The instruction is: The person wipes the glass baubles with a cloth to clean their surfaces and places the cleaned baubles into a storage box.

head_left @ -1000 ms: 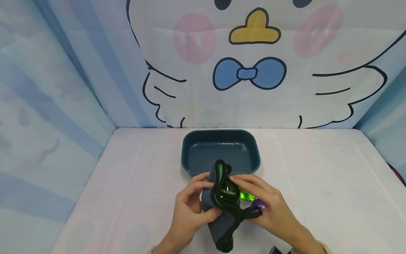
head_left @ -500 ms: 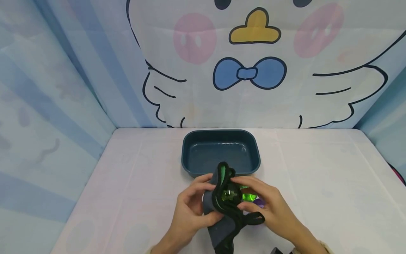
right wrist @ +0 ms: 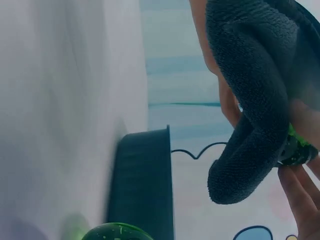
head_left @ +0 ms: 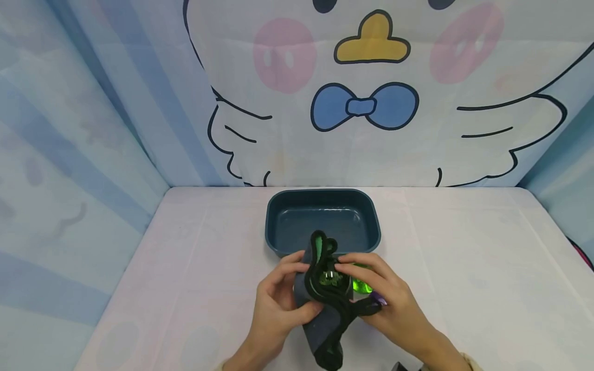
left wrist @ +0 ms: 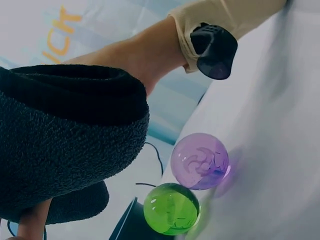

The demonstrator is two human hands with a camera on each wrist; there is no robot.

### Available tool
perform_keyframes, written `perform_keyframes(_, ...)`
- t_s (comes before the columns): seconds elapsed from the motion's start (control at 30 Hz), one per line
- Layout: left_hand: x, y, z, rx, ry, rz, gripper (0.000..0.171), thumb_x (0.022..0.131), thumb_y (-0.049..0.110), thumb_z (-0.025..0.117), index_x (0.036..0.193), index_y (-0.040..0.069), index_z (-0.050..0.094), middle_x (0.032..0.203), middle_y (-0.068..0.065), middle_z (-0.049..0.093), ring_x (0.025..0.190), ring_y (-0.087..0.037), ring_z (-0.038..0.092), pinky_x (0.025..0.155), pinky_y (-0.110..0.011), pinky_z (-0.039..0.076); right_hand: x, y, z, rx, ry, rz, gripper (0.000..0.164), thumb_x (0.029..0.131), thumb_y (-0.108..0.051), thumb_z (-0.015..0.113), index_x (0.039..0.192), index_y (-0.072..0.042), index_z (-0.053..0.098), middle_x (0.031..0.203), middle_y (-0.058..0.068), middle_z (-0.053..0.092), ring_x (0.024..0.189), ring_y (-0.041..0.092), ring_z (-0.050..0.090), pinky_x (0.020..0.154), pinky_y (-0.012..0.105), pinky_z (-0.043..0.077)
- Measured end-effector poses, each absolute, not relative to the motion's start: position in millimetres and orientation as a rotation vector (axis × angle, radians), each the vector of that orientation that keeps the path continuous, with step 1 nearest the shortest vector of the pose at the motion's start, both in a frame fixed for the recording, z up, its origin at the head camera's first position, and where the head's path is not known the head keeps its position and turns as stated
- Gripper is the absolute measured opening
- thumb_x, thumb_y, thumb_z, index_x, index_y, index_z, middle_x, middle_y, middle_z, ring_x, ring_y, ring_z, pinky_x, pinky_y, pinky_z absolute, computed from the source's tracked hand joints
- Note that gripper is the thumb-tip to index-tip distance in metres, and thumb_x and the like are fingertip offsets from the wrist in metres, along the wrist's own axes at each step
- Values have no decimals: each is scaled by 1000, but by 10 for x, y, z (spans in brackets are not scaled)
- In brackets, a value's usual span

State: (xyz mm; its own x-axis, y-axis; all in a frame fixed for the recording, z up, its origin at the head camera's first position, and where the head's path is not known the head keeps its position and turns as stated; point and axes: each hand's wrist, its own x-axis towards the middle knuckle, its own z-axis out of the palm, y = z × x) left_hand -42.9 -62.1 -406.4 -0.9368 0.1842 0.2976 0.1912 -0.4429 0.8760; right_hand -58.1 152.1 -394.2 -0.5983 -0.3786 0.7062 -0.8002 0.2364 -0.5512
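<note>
A folded dark grey-blue towel [head_left: 322, 332] stands between my two hands, its thick dark edge winding in an S shape. My left hand [head_left: 280, 304] grips it from the left, thumb in front and fingers behind. A dark green clear ball [head_left: 331, 280] sits in a fold of the towel. My right hand [head_left: 392, 293] pinches this ball from the right, fingertips on its upper side; in the right wrist view the ball [right wrist: 296, 150] shows between thumb and fingers. Terry cloth [left wrist: 75, 155] fills the left side of the left wrist view and hides most of my left hand.
On the white-covered table lie a bright green clear ball [left wrist: 171, 209] and a purple clear ball [left wrist: 200, 161], partly behind my right hand in the head view. A dark teal rectangular tray [head_left: 325, 226] stands beyond the hands. A printed cloth backdrop [head_left: 364, 154] rises behind.
The towel tipped slightly right and lowered, then came back left and up with both hands. My right thumb showed on the ball half a second ago and is now mostly hidden behind the towel.
</note>
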Motion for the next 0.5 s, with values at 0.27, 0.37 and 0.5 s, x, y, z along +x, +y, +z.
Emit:
perform_keyframes(0.27, -449, -647, -4080, -632, -1669, -2570, 46, 75, -10, 76, 116, 9, 65, 138, -16, 49, 134, -30, 41, 110, -29, 42, -564, 1566, -3895, 1074, -2282, 1439, 52, 91, -7, 69, 141, -6, 54, 134, 8, 58, 126, 13, 55, 99, 20, 49)
perform_keyframes(0.37, -455, -661, -4077, -646, -1686, -2568, 46, 75, -9, 77, 115, 9, 65, 138, -13, 49, 135, -29, 41, 108, -30, 45, -540, 1587, -3881, 1007, -2450, 1455, 63, 88, 1, 68, 146, -13, 48, 138, 2, 57, 126, 12, 55, 98, 23, 51)
perform_keyframes(0.5, -459, -658, -4064, -590, -1701, -2595, 48, 74, -11, 77, 115, 11, 66, 138, -13, 49, 134, -29, 42, 108, -30, 45, -539, 1569, -3882, 955, -2492, 1427, 64, 88, 3, 67, 147, -16, 48, 138, 1, 56, 126, 13, 55, 100, 23, 50)
